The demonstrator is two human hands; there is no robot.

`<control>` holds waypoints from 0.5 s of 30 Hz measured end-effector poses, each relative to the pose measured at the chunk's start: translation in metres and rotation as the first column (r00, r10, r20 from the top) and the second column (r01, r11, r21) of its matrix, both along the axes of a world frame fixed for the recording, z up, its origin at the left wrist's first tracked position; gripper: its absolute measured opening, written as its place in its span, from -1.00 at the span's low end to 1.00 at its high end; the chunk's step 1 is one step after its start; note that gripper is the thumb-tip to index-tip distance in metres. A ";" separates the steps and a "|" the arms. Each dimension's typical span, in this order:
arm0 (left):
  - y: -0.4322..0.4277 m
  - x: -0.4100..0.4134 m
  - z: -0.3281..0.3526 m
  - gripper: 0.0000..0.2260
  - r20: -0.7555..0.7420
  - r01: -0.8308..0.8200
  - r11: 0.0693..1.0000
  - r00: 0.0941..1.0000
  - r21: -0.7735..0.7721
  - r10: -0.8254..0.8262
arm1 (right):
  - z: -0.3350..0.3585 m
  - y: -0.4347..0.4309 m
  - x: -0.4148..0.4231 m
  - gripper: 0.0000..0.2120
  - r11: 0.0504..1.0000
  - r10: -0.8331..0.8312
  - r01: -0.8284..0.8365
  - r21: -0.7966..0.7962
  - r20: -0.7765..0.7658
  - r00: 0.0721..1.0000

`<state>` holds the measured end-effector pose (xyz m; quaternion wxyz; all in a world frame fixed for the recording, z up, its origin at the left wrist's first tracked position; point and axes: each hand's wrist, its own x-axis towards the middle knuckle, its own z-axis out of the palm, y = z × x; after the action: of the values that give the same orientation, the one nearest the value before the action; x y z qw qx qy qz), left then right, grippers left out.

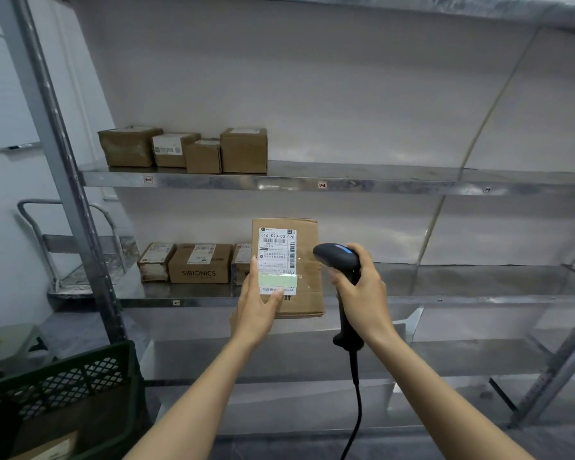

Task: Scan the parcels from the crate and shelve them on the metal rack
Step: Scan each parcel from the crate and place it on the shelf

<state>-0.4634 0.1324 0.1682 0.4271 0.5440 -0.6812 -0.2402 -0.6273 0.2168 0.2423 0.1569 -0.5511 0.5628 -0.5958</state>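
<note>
Before the metal rack (312,184), the parcel (307,287) is pinched by the left hand (258,310); the scanner (337,257), gripped by the right hand (365,293), should be aimed squarely at the barcode (274,241).

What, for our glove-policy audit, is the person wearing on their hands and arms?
Nothing visible. The left hand and right hand are ungloved, and no watch or wristband shows. Both forearms are bare down to the frame's edge, with no sleeves or cuffs in view.

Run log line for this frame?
phase: scanning | left hand: holds brown cardboard parcel upright | right hand: grips black corded barcode scanner, aimed at white label | parcel: not yet shelved
</note>
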 end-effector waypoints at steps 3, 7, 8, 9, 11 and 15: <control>-0.002 -0.003 0.016 -0.28 -0.007 -0.007 0.999 1.000 -0.040 0.007 | 0.007 0.000 -0.012 -0.62 1.000 -0.021 0.021 -0.017 0.003 1.000; -0.006 -0.010 0.038 -0.28 0.028 -0.044 0.997 0.999 -0.069 0.046 | 0.015 0.000 -0.028 -0.63 0.998 -0.049 0.049 -0.028 0.002 0.999; -0.006 -0.012 0.043 -0.28 0.026 -0.048 0.996 0.998 -0.080 0.051 | 0.017 0.000 -0.032 -0.64 0.998 -0.053 0.053 -0.031 -0.002 0.999; -0.007 -0.015 0.048 -0.28 0.018 -0.046 0.995 0.999 -0.093 0.047 | 0.018 0.001 -0.036 -0.64 0.998 -0.055 0.055 -0.034 -0.005 0.998; -0.009 -0.020 0.057 -0.28 0.003 -0.030 0.992 1.000 -0.122 0.030 | 0.021 0.001 -0.044 -0.64 0.998 -0.057 0.057 -0.037 -0.010 0.998; -0.014 -0.032 0.074 -0.27 -0.032 -0.015 0.988 0.999 -0.152 0.010 | 0.026 -0.001 -0.057 -0.64 0.997 -0.062 0.061 -0.042 -0.014 0.998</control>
<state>-0.4952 0.1186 0.2419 0.4796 0.5102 -0.6872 -0.1932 -0.6847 0.2158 0.2679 0.1226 -0.5412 0.5681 -0.6078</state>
